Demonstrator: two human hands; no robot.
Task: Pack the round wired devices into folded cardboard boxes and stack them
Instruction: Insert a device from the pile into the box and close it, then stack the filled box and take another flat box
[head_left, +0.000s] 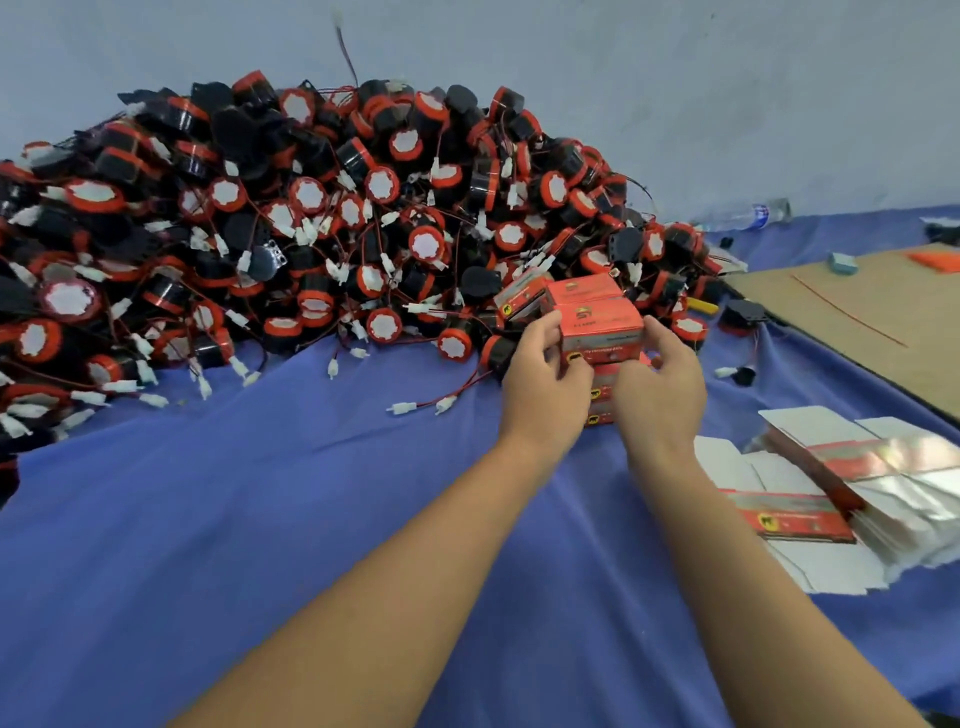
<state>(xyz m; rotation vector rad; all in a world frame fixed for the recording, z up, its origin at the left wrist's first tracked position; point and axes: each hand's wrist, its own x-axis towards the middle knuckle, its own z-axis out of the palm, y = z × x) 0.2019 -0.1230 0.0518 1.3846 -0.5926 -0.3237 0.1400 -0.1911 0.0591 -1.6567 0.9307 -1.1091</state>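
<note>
A huge heap of round black-and-red wired devices (311, 218) with white plugs covers the far left and middle of the blue cloth (291, 493). At its right foot stands a stack of red folded boxes (602, 384). The top red box (602, 325) is held between my two hands: my left hand (545, 374) grips its left end and my right hand (660, 384) grips its right end. More red boxes (584, 288) sit just behind it against the heap.
Flat unfolded box blanks (810, 499), red and silver, lie fanned out at the right. A brown cardboard sheet (852, 317) lies at the far right, with a plastic bottle (743, 215) behind it by the grey wall. Loose plugs and wires trail onto the cloth.
</note>
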